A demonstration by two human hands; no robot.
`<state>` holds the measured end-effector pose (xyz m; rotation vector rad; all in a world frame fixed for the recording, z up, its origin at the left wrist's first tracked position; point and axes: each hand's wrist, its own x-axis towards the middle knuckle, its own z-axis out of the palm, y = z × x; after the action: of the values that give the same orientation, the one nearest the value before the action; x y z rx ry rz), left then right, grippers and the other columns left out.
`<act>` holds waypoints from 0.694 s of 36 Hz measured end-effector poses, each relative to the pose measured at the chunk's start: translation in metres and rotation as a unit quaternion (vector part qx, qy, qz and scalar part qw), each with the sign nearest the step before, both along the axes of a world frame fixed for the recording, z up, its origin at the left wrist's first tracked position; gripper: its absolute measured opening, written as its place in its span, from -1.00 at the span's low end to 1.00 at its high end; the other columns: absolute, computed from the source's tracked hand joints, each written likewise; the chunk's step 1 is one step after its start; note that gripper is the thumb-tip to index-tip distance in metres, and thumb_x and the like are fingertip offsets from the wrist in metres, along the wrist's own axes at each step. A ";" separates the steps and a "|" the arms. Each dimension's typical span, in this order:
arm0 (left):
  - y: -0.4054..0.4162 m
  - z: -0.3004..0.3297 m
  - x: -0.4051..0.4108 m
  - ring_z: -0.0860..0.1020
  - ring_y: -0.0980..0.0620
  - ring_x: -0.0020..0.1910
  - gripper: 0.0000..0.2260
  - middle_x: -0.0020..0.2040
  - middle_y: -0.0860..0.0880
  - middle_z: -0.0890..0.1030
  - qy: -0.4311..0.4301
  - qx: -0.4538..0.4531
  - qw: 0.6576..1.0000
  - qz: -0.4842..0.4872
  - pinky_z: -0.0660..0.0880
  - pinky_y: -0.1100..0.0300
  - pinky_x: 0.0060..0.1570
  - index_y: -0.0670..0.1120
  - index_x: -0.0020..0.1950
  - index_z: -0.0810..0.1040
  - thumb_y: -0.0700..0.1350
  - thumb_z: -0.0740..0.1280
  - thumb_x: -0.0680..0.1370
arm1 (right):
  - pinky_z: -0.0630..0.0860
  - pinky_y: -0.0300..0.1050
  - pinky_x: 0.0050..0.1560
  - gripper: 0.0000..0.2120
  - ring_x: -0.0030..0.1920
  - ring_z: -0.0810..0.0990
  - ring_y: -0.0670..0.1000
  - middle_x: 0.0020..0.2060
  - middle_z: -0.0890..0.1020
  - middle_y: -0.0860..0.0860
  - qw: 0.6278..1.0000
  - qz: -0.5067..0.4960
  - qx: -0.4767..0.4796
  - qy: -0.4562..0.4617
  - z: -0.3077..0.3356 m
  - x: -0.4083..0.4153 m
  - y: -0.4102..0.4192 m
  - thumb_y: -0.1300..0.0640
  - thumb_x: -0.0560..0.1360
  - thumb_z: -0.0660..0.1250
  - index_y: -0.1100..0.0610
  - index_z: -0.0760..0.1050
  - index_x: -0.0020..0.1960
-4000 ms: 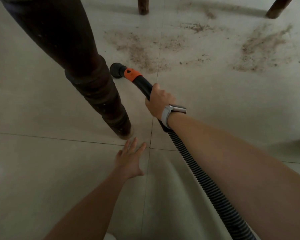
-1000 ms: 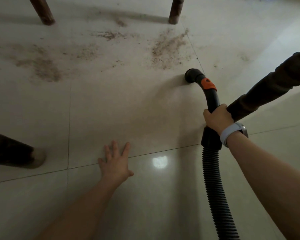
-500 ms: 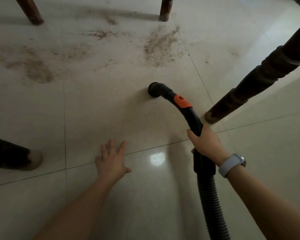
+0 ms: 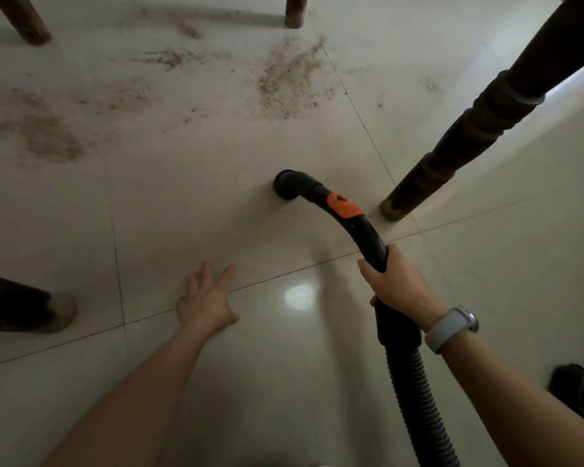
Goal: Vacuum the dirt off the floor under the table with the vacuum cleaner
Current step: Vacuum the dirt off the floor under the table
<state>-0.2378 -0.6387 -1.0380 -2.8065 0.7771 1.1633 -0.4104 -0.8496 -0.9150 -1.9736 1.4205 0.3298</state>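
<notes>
Our left hand [image 4: 206, 303] braces flat on the tile, fingers spread; our right hand [image 4: 397, 281] wraps the vacuum handle [image 4: 368, 234]. The nozzle [image 4: 285, 185] has pulled back leftward onto clean floor, so the dirt [image 4: 289, 84] beyond remains unvacuumed.

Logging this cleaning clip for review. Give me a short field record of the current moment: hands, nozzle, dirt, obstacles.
right hand: grip closed around the vacuum hose handle
left hand: flat on the floor tile, fingers spread
nozzle: mouth down on a clean-looking patch
dirt: unvacuumed patches beyond the nozzle
nearest table leg: right of the nozzle
</notes>
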 end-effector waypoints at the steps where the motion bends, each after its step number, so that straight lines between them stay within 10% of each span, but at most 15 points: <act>1: 0.001 0.000 0.003 -0.18 -0.13 0.54 -0.09 0.57 0.04 -0.24 0.007 0.000 1.000 -0.001 0.16 -0.17 0.39 0.25 0.54 -0.10 0.06 0.47 0.42 | 0.63 0.11 -0.13 -0.73 -0.23 0.66 0.12 -0.17 0.59 0.08 1.000 -0.019 -0.011 0.003 0.001 -0.006 -0.003 -0.08 0.53 0.28 0.05 0.29 0.08; 25: 0.007 -0.022 -0.015 -0.23 -0.16 0.54 -0.26 0.57 -0.12 -0.21 0.053 0.011 0.996 -0.065 -0.02 -0.09 0.50 0.07 0.58 -0.04 0.14 0.29 0.52 | 0.57 0.03 -0.18 -0.75 -0.24 0.62 0.15 -0.19 0.59 0.10 0.996 -0.015 -0.072 0.052 0.028 -0.073 0.044 -0.05 0.53 0.26 0.09 0.30 0.04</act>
<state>-0.2533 -0.6313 -1.0603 -2.6503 0.9328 1.2979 -0.4835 -0.8056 -0.8867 -2.0741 1.5779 0.3292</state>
